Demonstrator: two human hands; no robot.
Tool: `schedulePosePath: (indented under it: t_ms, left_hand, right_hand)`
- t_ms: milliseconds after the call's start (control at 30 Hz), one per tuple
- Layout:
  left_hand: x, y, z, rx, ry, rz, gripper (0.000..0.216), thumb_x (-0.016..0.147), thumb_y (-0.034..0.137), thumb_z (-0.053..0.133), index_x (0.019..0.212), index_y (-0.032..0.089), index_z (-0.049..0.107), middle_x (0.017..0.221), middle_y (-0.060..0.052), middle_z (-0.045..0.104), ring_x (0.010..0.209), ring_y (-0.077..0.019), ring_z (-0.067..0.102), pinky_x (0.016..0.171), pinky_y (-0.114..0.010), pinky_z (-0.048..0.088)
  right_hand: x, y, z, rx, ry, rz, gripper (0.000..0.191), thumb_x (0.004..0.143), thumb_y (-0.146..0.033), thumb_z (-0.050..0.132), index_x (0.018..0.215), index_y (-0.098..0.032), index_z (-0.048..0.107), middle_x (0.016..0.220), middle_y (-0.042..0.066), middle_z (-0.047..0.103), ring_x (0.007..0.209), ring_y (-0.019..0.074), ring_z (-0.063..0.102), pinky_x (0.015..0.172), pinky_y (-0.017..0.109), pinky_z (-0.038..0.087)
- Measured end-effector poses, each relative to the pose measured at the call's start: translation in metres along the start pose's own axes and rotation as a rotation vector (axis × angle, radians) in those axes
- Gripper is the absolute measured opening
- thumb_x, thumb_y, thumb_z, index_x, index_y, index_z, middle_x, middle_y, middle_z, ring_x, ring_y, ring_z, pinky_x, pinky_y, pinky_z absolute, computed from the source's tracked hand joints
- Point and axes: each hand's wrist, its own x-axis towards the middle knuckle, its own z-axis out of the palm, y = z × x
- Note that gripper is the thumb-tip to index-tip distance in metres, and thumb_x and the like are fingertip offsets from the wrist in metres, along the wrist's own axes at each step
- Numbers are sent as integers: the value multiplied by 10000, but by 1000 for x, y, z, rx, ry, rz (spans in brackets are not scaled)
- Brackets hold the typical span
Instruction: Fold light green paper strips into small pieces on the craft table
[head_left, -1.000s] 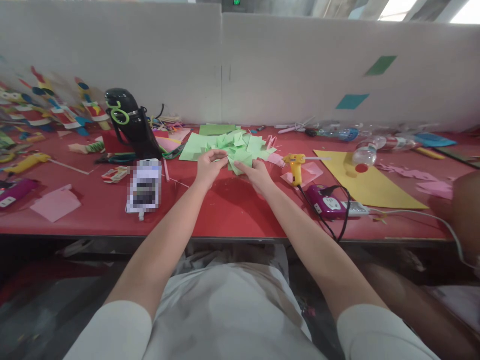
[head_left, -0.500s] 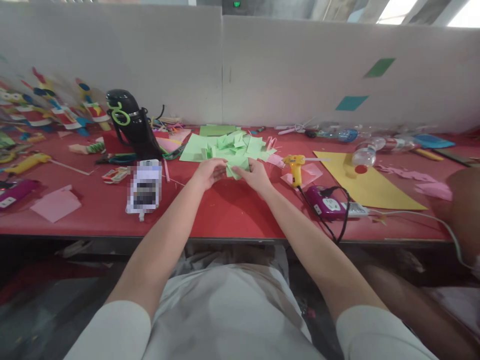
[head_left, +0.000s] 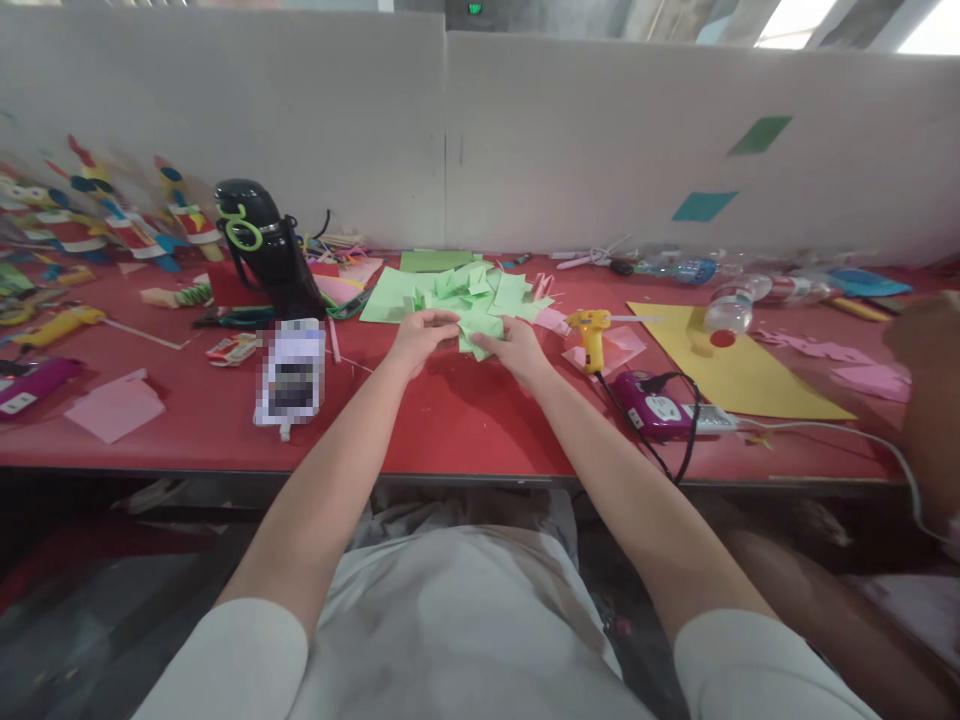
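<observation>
- The right hand [head_left: 520, 350] grasped a small green paper [head_left: 480, 325], its thumb laid over the near face and its fingers beyond the edge.
- The left hand [head_left: 420, 338] curved in at the paper's left edge, fingers bent and fingertips at the paper; whether it pinched it, I could not tell.
- The step in hand looked like folding or shaping this piece; the next move seemed to call for a steady right hold and light fingertips on the left to keep edges lined up.
- Both forearms reached forward and inward over the worktop [head_left: 480, 435], the hands facing each other.
- The paper sat between them, just in front of a heap of green papers [head_left: 472, 283].
- To the right lay a yellow glue gun [head_left: 592, 345]; to the left, a phone [head_left: 291, 375] near a black bottle [head_left: 259, 245].
</observation>
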Motion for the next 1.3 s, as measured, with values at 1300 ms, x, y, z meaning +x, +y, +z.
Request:
schedulePosePath:
  t_ms: [1300]
  left_hand:
    - [2,-10,1,157,-75,47,279,706,313,797,908,141,708,852,-46,697,700,-116,612,679,-279,532]
  right_hand:
    - [0,-1,-2,-171,69,-96,441,635,-451,797,947,-183,637,821,38,712,706,180,643,662,316,539]
